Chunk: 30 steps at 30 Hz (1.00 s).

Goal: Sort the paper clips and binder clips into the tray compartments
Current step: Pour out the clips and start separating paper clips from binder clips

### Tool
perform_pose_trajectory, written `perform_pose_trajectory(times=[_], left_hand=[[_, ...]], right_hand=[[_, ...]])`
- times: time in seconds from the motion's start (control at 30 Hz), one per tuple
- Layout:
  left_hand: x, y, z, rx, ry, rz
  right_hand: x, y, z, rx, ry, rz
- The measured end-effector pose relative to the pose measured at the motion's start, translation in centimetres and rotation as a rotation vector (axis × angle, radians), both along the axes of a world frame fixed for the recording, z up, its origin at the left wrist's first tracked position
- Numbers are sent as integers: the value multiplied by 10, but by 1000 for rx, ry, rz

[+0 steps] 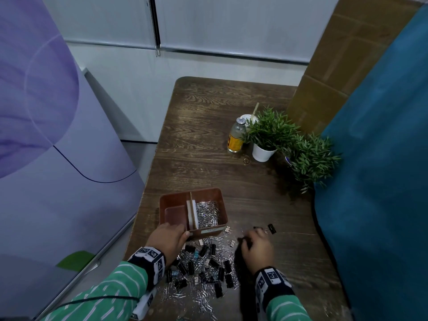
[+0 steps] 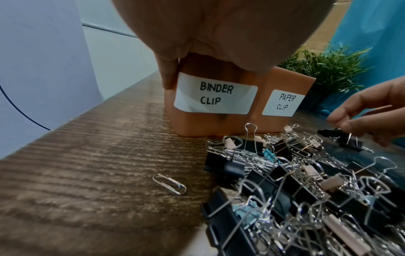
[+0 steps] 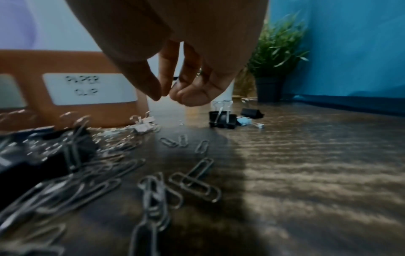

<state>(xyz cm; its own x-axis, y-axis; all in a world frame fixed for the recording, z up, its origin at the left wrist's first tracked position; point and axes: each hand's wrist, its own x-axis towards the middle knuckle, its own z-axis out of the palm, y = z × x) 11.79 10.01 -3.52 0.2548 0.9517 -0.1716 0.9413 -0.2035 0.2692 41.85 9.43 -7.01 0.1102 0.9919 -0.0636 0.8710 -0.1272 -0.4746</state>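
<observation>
Brown tray (image 1: 209, 230) gripped by left hand (image 1: 167, 239); right hand (image 1: 258, 249) pinch contents unclear.

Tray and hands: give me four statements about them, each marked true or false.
1. The left hand holds the tray at its near left corner. True.
2. The BINDER CLIP compartment is full of clips. False: it looks empty.
3. Paper clips fill the right compartment. True.
4. The right hand rests inside the tray. False: it is over the table, beside the mixed pile.
</observation>
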Motion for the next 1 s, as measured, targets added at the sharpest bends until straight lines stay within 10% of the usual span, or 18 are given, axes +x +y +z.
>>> perform_pose_trajectory(times=[0.33,0.73,1.0], left_hand=[[0,0,1,-26,-4,-1],[-2,2,-3,-19,35,-29],[0,2,1,-30,41,-26]], right_hand=[[-32,4,-7,-160,7,99],[5,15,-1,-26,143,-361],[-34,4,-9,-98,-144,92]])
